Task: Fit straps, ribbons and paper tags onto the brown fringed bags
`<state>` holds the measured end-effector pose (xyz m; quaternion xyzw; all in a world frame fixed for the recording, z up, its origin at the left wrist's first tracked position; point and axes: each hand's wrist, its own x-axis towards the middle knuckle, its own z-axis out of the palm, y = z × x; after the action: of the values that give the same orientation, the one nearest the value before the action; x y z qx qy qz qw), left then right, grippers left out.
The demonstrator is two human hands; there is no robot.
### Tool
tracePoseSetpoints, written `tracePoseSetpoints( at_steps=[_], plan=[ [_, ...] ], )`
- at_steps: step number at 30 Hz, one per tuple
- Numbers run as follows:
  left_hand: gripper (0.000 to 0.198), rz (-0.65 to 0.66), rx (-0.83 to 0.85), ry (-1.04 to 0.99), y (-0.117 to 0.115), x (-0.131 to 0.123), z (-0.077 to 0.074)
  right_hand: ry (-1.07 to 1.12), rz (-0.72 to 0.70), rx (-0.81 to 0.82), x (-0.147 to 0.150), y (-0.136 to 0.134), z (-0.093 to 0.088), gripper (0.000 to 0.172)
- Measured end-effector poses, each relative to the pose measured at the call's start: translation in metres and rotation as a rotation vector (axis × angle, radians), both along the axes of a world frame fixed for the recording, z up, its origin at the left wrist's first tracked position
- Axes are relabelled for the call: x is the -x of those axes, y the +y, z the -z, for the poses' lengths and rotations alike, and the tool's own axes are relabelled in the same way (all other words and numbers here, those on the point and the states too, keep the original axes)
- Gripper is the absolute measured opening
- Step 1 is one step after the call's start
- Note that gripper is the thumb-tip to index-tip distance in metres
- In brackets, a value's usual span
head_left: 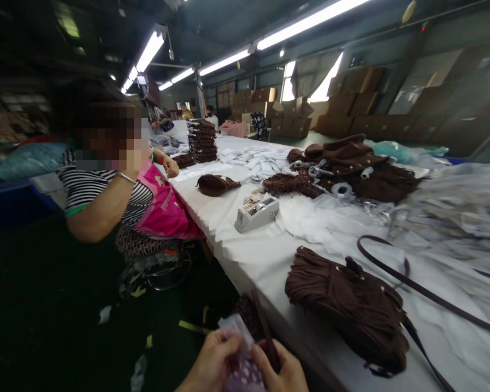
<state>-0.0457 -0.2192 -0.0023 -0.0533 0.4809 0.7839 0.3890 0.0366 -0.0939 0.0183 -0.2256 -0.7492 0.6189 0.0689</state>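
Observation:
Low in the view, in front of my body, my left hand (215, 356) pinches a strip of translucent white plastic (237, 331). Close beside it, my right hand (283, 370) is closed around a dark brown strap (262, 316), its thumb against the plastic. Purple patterned material (245, 378) shows below and between the hands; whether it lies behind the plastic or inside it, I cannot tell. On the table to the right of my hands lies a dark brown fringed handbag (343, 299), its long strap (424, 291) looping over the white surface.
A grey tape dispenser (258, 214) stands on the white table (245, 256). Beyond it lie a brown pouch (216, 185), stacked brown pieces (202, 140) and a heap of brown bags (351, 163). Clear plastic bags (457, 212) cover the right side. A co-worker (106, 190) sits at the left edge.

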Motion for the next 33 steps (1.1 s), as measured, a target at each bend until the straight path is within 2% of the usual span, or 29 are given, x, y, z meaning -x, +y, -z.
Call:
tracePoseSetpoints(
  at_steps=[2, 3, 8, 13, 18, 28, 33],
  plan=[
    [0.037, -0.092, 0.039, -0.044, 0.001, 0.004, -0.008, -0.012, 0.045, -0.092, -0.012, 0.007, -0.009, 0.056],
    [0.038, -0.094, 0.067, -0.036, 0.001, 0.007, -0.010, -0.024, 0.078, -0.130, -0.020, 0.010, -0.012, 0.054],
    [0.044, -0.026, 0.153, 0.003, 0.014, 0.010, -0.010, -0.129, 0.195, -0.225, -0.065, 0.015, -0.016, 0.053],
    [0.043, 0.068, 0.117, -0.028, 0.029, 0.003, -0.011, -0.164, 0.309, -0.327, -0.093, 0.009, -0.021, 0.045],
    [0.039, 0.143, 0.073, -0.071, 0.033, 0.001, -0.008, -0.162, 0.291, -0.355, -0.098, 0.009, -0.025, 0.046],
    [0.037, 0.139, 0.072, -0.135, 0.036, -0.008, -0.011, -0.196, 0.252, -0.338, -0.100, 0.009, -0.023, 0.043],
    [0.039, 0.160, 0.094, -0.153, 0.038, -0.009, -0.007, -0.173, 0.273, -0.332, -0.103, 0.007, -0.023, 0.046]
  ],
)
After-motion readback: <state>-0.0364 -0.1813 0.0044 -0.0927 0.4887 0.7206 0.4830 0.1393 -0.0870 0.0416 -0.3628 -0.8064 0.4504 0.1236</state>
